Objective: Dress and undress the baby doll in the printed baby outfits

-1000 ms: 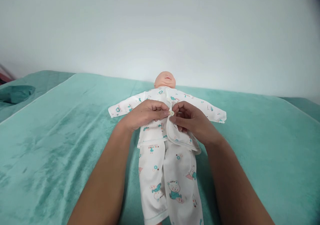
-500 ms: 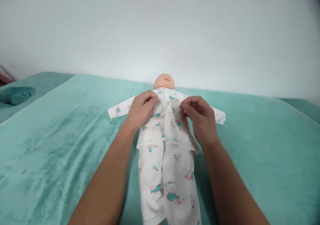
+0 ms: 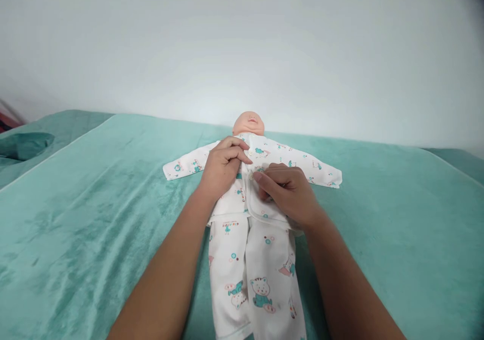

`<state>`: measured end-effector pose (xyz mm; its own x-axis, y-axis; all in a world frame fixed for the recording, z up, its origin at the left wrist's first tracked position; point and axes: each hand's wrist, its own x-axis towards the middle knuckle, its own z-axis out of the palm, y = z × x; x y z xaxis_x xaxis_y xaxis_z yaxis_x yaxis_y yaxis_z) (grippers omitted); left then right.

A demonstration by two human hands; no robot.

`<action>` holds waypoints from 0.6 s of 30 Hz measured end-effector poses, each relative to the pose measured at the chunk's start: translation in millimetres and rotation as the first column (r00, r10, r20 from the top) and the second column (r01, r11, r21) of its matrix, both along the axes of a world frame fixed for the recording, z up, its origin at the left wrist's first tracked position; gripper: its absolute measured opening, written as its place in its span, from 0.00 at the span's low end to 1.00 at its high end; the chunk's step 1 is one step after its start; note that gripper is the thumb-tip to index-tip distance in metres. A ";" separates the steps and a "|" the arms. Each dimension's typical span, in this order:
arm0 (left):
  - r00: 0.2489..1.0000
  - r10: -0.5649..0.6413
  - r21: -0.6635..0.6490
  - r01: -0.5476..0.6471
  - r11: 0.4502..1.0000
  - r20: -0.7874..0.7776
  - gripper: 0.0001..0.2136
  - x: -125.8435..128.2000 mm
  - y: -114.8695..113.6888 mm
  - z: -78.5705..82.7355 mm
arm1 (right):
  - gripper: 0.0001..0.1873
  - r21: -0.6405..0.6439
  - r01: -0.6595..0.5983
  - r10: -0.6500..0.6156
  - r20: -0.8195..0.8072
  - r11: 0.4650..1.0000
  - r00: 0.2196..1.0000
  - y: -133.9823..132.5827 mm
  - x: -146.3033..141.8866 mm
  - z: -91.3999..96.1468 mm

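Two bare forearms reach in from the near edge, one on each side of a pair of white printed trousers (image 3: 257,279). The trousers lie flat below both hands and clothe the legs of a doll (image 3: 248,123). Just past the waistband, the right hand (image 3: 289,196) rests on the lower front flap of the matching shirt (image 3: 298,158). Its fingers are folded in, the forefinger tip at the flap's edge on the chest. The thumb is hidden, so I cannot tell whether it pinches the cloth. Just to its left and a little farther off, the left hand (image 3: 223,166) lies knuckles up on the other half of the shirt front. Its fingers curl down onto the cloth, and its grip cannot be told either. The fingertips of the two hands come close together over the shirt's middle opening. The sleeves spread flat outward from both hands. Beyond the left fingers the doll's head shows above the collar, face up. Everything lies on a teal blanket (image 3: 75,219). Far to the left of the left hand sits a teal bundle (image 3: 22,144), with a white wall (image 3: 242,53) behind.
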<state>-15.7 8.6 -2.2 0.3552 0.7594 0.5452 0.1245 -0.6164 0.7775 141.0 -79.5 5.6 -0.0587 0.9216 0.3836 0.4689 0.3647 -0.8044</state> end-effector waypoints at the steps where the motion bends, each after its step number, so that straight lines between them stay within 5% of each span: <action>1: 1.000 0.001 -0.005 -0.001 1.000 0.000 0.15 0.2 0.0 -0.1 | 0.27 -0.004 -0.008 0.008 -0.001 1.000 1.000 0.0 -0.2 -0.6; 11: 0.993 0.117 -0.012 -0.118 0.993 -0.025 0.13 2.3 -1.5 0.0 | 0.26 -0.038 0.067 -0.071 -0.123 0.997 0.990 1.1 -3.3 -3.4; 15: 0.996 0.086 -0.023 -0.086 0.996 -0.003 0.13 2.7 -1.4 -0.7 | 0.14 -0.006 0.260 -0.253 -0.255 0.966 0.933 5.8 -4.4 -7.2; 18: 0.997 0.069 -0.031 -0.069 0.997 0.015 0.14 2.7 -1.4 -1.0 | 0.07 0.080 0.311 -0.293 -0.182 0.947 0.939 12.3 -2.8 -13.6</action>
<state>-13.0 7.2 -3.2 0.2926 0.7981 0.5267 0.1531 -0.5828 0.7981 138.2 -67.2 -7.9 0.2887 0.8395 0.4603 0.4336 0.3140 -0.8446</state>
